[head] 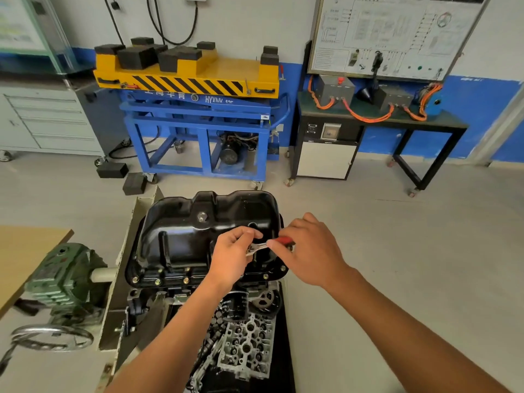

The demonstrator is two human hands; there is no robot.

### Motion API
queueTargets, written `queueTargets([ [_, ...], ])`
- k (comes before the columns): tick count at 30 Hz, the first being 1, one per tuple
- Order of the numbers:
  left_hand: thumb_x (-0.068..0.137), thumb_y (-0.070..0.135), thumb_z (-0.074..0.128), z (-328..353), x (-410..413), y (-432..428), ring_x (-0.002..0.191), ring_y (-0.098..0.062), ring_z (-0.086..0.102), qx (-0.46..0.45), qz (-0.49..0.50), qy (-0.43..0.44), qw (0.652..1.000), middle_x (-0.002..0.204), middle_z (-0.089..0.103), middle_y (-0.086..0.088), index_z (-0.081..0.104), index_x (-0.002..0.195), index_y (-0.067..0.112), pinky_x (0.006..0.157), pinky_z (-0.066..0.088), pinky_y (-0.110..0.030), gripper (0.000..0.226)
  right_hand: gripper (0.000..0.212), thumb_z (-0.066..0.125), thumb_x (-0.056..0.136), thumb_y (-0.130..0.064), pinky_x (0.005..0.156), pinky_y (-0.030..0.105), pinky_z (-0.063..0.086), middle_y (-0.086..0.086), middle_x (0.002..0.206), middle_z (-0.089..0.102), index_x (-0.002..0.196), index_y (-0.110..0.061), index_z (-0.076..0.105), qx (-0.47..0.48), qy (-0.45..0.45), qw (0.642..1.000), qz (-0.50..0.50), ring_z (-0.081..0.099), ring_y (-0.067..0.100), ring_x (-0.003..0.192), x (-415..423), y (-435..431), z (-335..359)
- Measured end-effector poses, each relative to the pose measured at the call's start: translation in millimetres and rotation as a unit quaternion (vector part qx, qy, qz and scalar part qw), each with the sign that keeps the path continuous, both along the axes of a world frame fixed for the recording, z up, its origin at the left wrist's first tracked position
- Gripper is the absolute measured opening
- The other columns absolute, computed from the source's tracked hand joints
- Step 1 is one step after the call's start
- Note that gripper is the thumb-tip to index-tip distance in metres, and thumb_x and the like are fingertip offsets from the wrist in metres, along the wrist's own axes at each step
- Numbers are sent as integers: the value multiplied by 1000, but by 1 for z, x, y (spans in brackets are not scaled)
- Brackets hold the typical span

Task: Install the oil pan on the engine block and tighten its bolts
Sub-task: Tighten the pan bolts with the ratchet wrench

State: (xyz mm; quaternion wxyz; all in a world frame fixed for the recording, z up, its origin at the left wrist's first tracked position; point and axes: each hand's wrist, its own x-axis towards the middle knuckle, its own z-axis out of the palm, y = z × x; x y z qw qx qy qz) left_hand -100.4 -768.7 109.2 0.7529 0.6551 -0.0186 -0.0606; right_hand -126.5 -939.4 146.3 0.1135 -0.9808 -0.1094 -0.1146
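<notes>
The black oil pan sits upside-up on the engine block, with several brass-coloured bolts along its near flange. A ratchet wrench with a red handle hovers over the pan's right side. My left hand pinches the wrench's metal head. My right hand is closed around the red handle. What lies under the wrench head is hidden by my fingers.
A cylinder head and an oil filter lie on the tray below the block. A green gearbox with a handwheel is at the left. A blue-and-yellow lift cart and a black bench stand behind.
</notes>
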Motion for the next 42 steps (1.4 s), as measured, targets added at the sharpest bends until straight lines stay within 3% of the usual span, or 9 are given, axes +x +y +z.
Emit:
queueTargets([
  [4, 99, 3, 45, 0, 1, -4, 41, -5, 37, 38, 68, 30, 997, 48, 45, 9, 72, 79, 15, 41, 36, -15, 35, 52, 43, 91, -63, 65, 32, 40, -8, 63, 53, 66, -24, 68, 58, -8, 997, -50, 42, 15, 78, -10, 6, -2],
  [9, 96, 1, 41, -2, 2, -5, 51, -15, 32, 60, 94, 47, 993, 61, 44, -8, 75, 77, 23, 50, 29, -25, 45, 45, 50, 97, -49, 65, 31, 38, -6, 67, 53, 71, -20, 70, 115, -2, 987, -108, 42, 15, 81, -20, 15, -8],
  [18, 98, 9, 51, 11, 1, 1, 45, -5, 42, 61, 37, 58, 996, 54, 53, 9, 75, 87, 17, 51, 32, -25, 27, 25, 61, 85, -54, 73, 28, 45, -15, 74, 60, 79, -34, 74, 227, -26, 969, -97, 49, 10, 86, -34, 15, -24],
  [20, 98, 14, 55, 14, -3, 0, 54, 2, 52, 36, -10, 35, 999, 62, 61, 14, 75, 87, 16, 56, 38, -21, 23, 6, 72, 84, -45, 78, 23, 47, -17, 79, 67, 78, -42, 72, 343, -25, 931, -121, 58, 5, 89, -37, 19, -25],
  [22, 98, 15, 57, 22, -5, 4, 62, 3, 56, 2, -52, 8, 999, 72, 66, 10, 76, 82, 18, 59, 41, -17, 25, 18, 79, 83, -31, 74, 11, 48, -21, 82, 72, 75, -45, 71, 480, -29, 863, -154, 67, 1, 86, -39, 30, -21],
  [27, 101, 12, 52, 47, 5, 36, 51, 1, 50, -48, -117, -61, 990, 65, 61, 9, 75, 81, 13, 51, 38, -9, 31, 11, 72, 90, -16, 60, 14, 50, -4, 80, 77, 85, -25, 75, 623, -69, 764, -154, 62, 3, 60, -38, 65, -3],
  [31, 104, 14, 47, 40, 11, 68, 52, -3, 36, -24, -128, -61, 990, 59, 52, 13, 75, 81, 17, 53, 31, -16, 36, 19, 70, 92, -23, 56, 14, 46, -9, 72, 74, 81, -38, 77, 602, -72, 773, -186, 55, 3, 54, -41, 96, -1],
  [38, 104, 12, 47, 11, 5, 84, 60, 0, 45, -25, -104, -36, 994, 73, 61, 10, 76, 77, 24, 57, 36, -15, 41, 21, 70, 92, -23, 69, 24, 45, -9, 78, 76, 84, -41, 77, 582, -35, 788, -198, 62, -2, 62, -52, 118, -18],
  [42, 103, 11, 47, 5, 3, 80, 65, 0, 48, -24, -80, -45, 995, 78, 63, 9, 75, 78, 25, 60, 38, -14, 41, 23, 70, 92, -22, 55, 17, 47, -10, 76, 75, 82, -42, 77, 576, -37, 792, -200, 55, 2, 53, -51, 114, -22],
])
